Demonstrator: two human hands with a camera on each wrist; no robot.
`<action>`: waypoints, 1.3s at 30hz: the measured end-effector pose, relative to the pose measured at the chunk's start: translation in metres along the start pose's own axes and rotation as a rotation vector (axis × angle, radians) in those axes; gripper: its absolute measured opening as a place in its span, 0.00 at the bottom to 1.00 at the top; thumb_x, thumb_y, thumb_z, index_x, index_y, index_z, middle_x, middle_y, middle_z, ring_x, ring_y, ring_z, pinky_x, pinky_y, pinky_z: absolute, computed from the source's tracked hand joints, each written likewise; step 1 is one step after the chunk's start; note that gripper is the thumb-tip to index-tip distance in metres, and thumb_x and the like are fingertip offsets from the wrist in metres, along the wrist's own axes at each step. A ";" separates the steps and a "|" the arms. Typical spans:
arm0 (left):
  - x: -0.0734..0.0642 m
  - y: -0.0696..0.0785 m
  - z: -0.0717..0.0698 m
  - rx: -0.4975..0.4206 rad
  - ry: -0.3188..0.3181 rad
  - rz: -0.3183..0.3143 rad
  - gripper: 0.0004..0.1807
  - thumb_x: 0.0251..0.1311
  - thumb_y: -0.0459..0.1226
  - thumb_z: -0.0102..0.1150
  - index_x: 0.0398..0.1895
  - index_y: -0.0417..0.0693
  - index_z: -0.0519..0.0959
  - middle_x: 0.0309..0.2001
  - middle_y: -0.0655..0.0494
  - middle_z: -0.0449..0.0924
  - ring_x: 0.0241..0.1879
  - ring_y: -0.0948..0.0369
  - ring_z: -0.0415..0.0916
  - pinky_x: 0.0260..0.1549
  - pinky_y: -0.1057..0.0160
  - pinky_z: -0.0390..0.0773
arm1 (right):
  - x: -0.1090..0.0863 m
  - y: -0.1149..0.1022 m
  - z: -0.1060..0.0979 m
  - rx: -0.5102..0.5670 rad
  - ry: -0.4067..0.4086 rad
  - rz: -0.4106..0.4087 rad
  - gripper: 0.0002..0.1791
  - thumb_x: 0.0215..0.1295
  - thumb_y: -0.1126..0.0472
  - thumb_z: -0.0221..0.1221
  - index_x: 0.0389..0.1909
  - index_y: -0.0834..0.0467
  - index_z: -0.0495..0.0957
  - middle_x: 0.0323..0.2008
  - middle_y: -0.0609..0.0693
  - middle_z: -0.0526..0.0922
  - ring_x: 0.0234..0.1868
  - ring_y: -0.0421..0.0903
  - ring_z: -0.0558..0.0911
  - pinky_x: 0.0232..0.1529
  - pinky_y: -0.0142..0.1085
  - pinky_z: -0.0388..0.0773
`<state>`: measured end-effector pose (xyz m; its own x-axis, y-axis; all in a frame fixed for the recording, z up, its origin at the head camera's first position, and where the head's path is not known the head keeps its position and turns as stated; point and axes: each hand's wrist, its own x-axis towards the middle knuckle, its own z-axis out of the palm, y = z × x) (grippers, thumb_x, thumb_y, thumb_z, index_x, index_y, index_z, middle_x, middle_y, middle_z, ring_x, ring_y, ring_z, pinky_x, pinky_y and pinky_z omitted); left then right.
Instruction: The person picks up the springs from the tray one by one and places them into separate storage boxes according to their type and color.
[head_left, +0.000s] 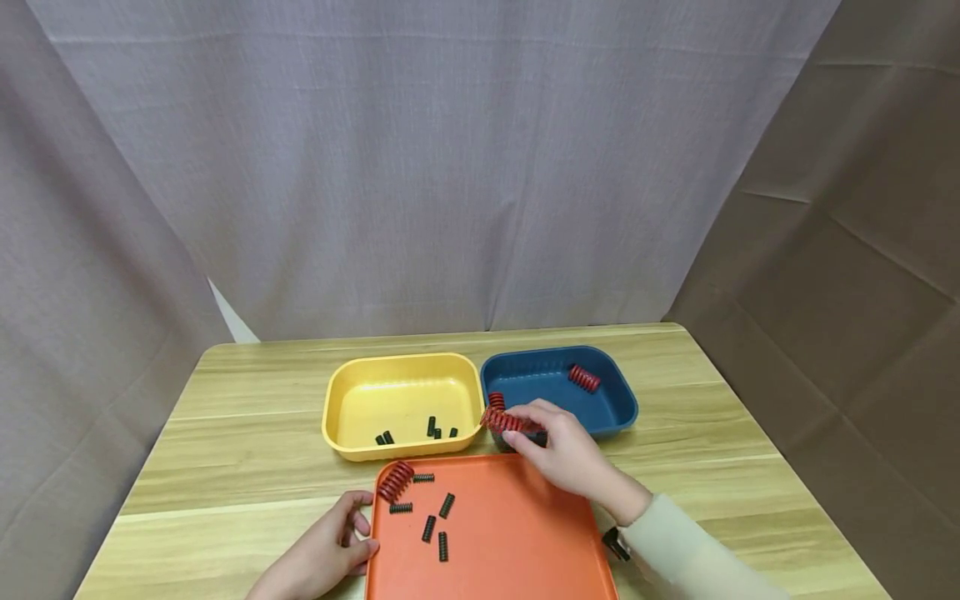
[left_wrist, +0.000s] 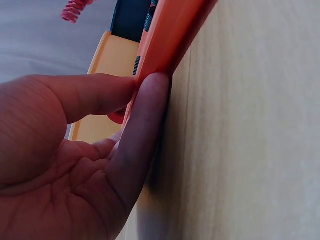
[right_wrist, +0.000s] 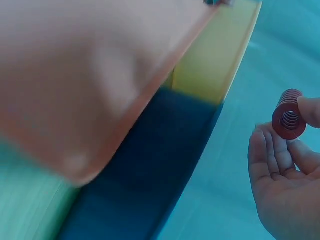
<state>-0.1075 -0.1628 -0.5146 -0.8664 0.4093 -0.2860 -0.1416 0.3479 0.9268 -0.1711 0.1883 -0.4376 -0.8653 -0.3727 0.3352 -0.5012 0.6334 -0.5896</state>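
Note:
My right hand (head_left: 561, 450) pinches a red coil spring (head_left: 501, 420) between thumb and fingers, above the near left edge of a blue bin (head_left: 540, 385). In the right wrist view the spring (right_wrist: 289, 115) shows its open end. My left hand (head_left: 326, 546) holds the left rim of an orange tray (head_left: 525, 542); the left wrist view shows thumb and finger gripping that rim (left_wrist: 162, 45). On the tray lie a red spring (head_left: 395, 482), at the far left corner, and several small black springs (head_left: 443, 546). Red springs (head_left: 584, 378) also lie in the blue bin.
A yellow bin (head_left: 405, 393) with several small black springs (head_left: 431, 426) stands behind the tray, left of the blue bin and against it. All rest on a wooden table (head_left: 247, 433). Grey curtain (head_left: 360, 167) hangs behind. A small black object (head_left: 617, 543) shows by the right sleeve.

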 end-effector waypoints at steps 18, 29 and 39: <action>-0.002 0.001 0.002 0.005 0.030 0.053 0.30 0.61 0.32 0.62 0.62 0.33 0.60 0.37 0.48 0.66 0.28 0.58 0.72 0.24 0.61 0.80 | -0.003 0.072 -0.035 -0.138 0.180 0.219 0.19 0.64 0.54 0.64 0.50 0.61 0.80 0.42 0.53 0.80 0.39 0.48 0.79 0.39 0.46 0.78; -0.002 -0.001 0.001 -0.007 0.024 0.046 0.30 0.61 0.32 0.62 0.62 0.33 0.60 0.38 0.48 0.66 0.29 0.58 0.71 0.24 0.60 0.80 | 0.001 0.088 -0.030 -0.214 0.244 0.340 0.17 0.62 0.57 0.64 0.46 0.65 0.81 0.35 0.57 0.79 0.33 0.49 0.77 0.33 0.41 0.73; -0.002 0.000 0.001 -0.006 0.012 0.042 0.30 0.62 0.32 0.62 0.62 0.33 0.60 0.38 0.48 0.66 0.29 0.58 0.71 0.24 0.60 0.80 | 0.002 0.092 -0.024 -0.279 0.246 0.399 0.18 0.62 0.56 0.64 0.46 0.65 0.81 0.33 0.57 0.79 0.32 0.50 0.76 0.33 0.45 0.72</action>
<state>-0.1047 -0.1625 -0.5140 -0.8776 0.4128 -0.2439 -0.1080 0.3255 0.9394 -0.2193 0.2623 -0.4732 -0.9480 0.0819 0.3075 -0.0878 0.8614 -0.5002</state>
